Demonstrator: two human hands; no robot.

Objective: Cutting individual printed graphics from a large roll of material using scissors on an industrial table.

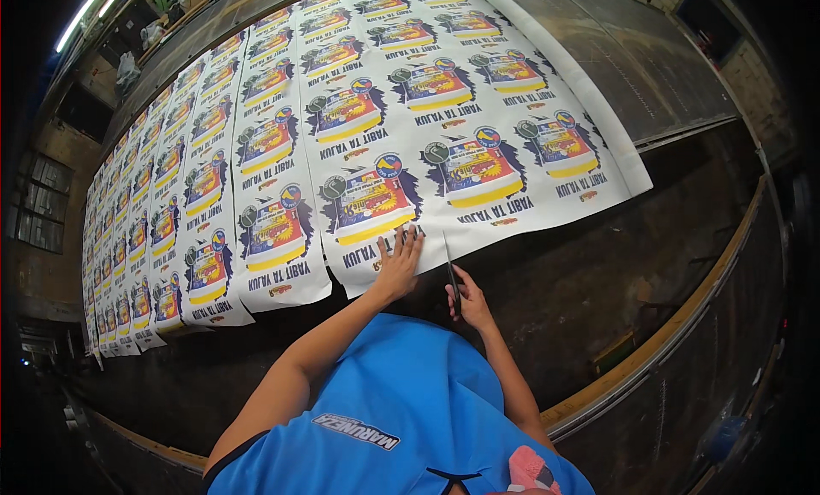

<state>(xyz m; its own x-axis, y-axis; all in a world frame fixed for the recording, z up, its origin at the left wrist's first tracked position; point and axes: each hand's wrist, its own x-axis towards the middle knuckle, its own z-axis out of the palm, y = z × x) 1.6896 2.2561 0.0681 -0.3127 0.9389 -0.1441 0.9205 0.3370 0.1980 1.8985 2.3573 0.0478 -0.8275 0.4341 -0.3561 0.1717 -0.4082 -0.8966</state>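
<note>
A wide white printed sheet (478,128) with rows of the same colourful label design lies on a dark worktable (598,273). My left hand (398,263) presses flat on the sheet's near edge, fingers spread. Just right of it, my right hand (468,297) grips a thin dark blade (450,269), which looks like a knife or one arm of scissors. The blade points away from me, and its tip meets the sheet's near edge where a cut line runs into the paper.
Narrower strips (273,196) of the same print lie side by side to the left, running far along the table. A bare grey board (615,59) sits beyond the sheet at right. A metal-edged table rim (683,324) curves along the right.
</note>
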